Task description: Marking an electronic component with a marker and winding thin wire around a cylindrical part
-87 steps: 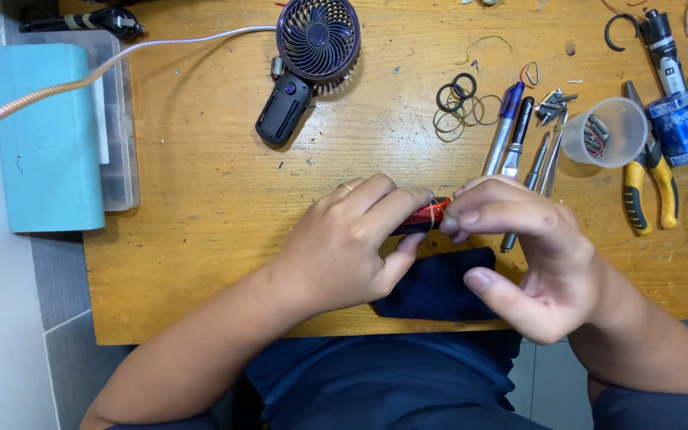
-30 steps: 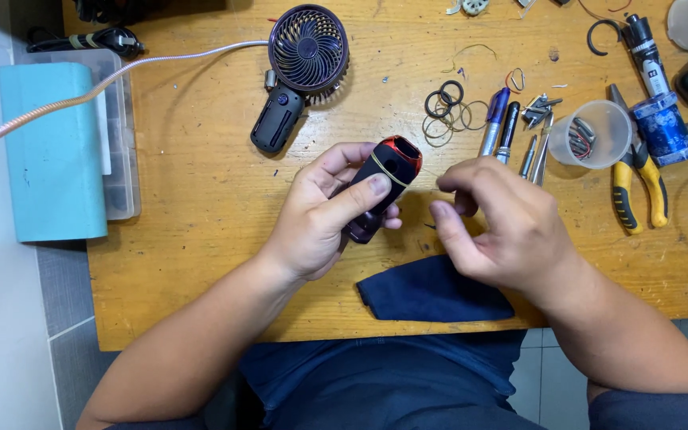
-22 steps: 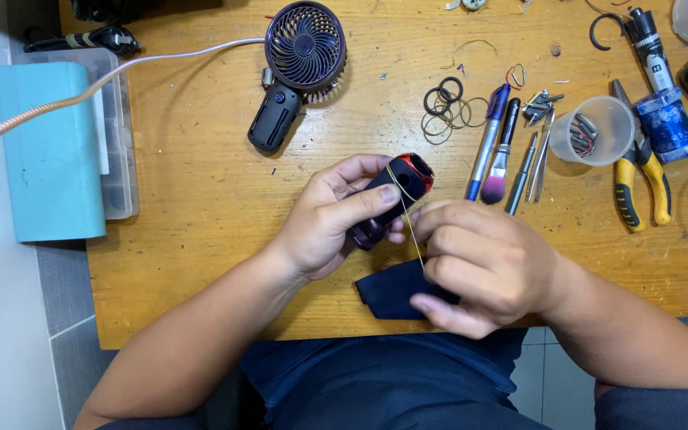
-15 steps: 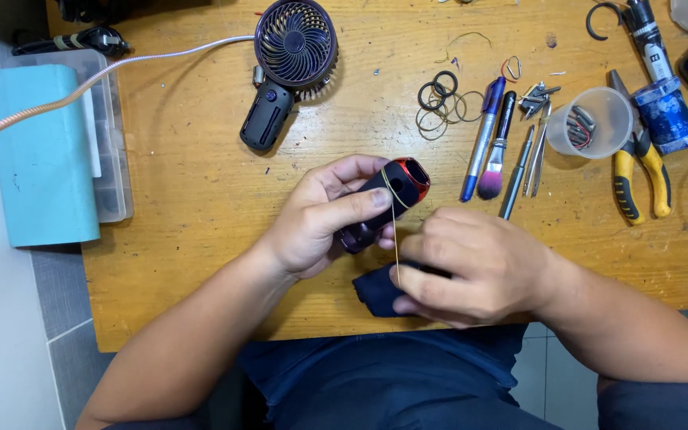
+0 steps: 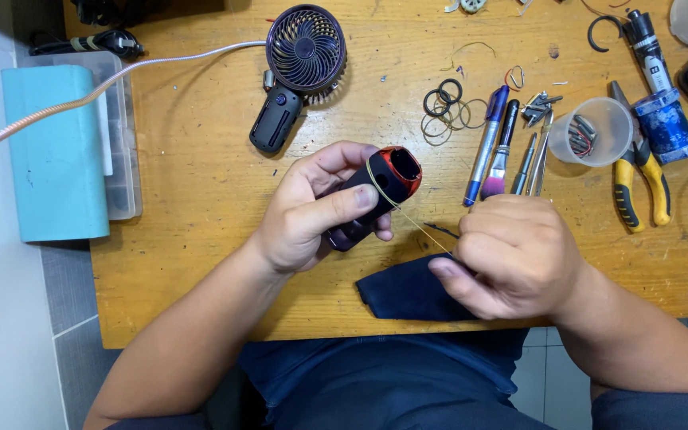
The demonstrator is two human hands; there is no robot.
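Note:
My left hand [image 5: 312,211] grips a black handle-shaped device [image 5: 372,195] with a red rim at its open end, tilted up to the right above the wooden table [image 5: 201,175]. A thin yellow rubber band [image 5: 420,227] loops around that red end and stretches down to the right. My right hand [image 5: 511,255] pinches the band's far end with its fingers closed. A dark blue cloth [image 5: 412,291] lies under my right hand at the table's front edge.
A small purple handheld fan [image 5: 300,68] lies at the back. Rubber rings [image 5: 443,103], pens and small tools [image 5: 511,143], a plastic cup [image 5: 595,131] and yellow-handled pliers [image 5: 639,175] sit to the right. A teal box [image 5: 53,155] on a clear organiser stands on the left.
My left hand lifted the device from the table and turned its red end up. My right hand drew the yellow band out from it, down and to the right.

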